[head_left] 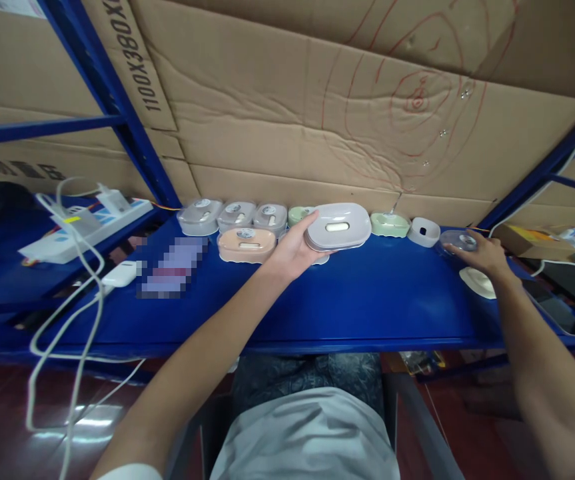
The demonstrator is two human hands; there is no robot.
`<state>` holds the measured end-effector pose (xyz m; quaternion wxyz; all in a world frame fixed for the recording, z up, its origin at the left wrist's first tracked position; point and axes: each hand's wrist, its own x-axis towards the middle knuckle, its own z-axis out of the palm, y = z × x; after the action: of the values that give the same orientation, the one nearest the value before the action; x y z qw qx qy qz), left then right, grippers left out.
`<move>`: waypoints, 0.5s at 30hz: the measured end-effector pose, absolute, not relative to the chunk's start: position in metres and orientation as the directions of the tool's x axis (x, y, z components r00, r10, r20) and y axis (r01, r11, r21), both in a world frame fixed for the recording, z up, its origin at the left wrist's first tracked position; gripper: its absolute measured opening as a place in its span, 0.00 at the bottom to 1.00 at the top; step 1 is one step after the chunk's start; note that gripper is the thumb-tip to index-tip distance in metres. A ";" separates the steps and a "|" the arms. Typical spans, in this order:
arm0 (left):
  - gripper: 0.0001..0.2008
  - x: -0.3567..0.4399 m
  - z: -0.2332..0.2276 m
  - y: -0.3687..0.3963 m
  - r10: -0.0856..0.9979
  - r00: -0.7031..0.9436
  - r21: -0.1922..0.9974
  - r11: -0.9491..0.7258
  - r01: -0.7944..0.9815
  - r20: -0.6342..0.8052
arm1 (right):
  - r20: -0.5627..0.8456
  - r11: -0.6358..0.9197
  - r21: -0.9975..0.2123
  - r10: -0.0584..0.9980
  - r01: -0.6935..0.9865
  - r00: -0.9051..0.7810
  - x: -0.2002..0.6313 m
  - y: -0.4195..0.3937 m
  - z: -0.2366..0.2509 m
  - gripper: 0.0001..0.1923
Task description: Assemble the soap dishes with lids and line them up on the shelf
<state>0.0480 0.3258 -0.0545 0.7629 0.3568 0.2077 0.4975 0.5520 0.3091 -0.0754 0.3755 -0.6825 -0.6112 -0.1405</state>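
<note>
My left hand [294, 252] is closed around the left end of a pale lilac-grey oval box [341, 225] with a light slot in its top, lifted above the table. Far to the right, my right hand [490, 255] grips a clear plastic lid [453, 240] bearing a round sticker. Below that hand lies a cream oval piece [476, 283], partly covered by the wrist. A small whitish open cup [424, 232] with a dark square inside stands left of the lid. Beside it is a green box [390, 225] with a wavy lower edge.
Three grey lidded boxes [237, 217] line the back left, with a peach box [247, 245] before them. A second green box [297, 215] is partly hidden by my left hand. A blurred-out flat object [173, 267], power strips [87, 230] and loose white cables [100, 293] are at left.
</note>
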 end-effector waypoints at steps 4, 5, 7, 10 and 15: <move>0.21 0.049 -0.054 0.325 0.901 0.425 0.777 0.205 -0.595 0.087 | 0.605 -0.114 -0.404 0.711 0.908 0.359 0.555 0.314 -0.079 0.33; 0.21 0.049 -0.054 0.324 0.898 0.429 0.782 0.197 -0.591 0.098 | 0.614 -0.118 -0.413 0.696 0.903 0.372 0.549 0.316 -0.078 0.35; 0.22 0.050 -0.055 0.324 0.892 0.438 0.786 0.189 -0.589 0.115 | 0.666 -0.076 -0.432 0.645 0.899 0.375 0.525 0.321 -0.075 0.40; 0.22 0.051 -0.056 0.323 0.885 0.447 0.784 0.183 -0.593 0.131 | 0.774 0.127 -0.407 0.574 0.905 0.267 0.456 0.323 -0.064 0.44; 0.22 0.051 -0.056 0.321 0.872 0.452 0.761 0.162 -0.628 0.188 | 0.812 0.480 -0.260 0.578 0.838 -0.080 0.299 0.309 -0.049 0.46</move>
<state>0.0506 0.3210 -0.0555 0.7475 0.4091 0.1488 0.5017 0.2994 0.3094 -0.0489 0.4685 -0.4906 -0.7215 -0.1384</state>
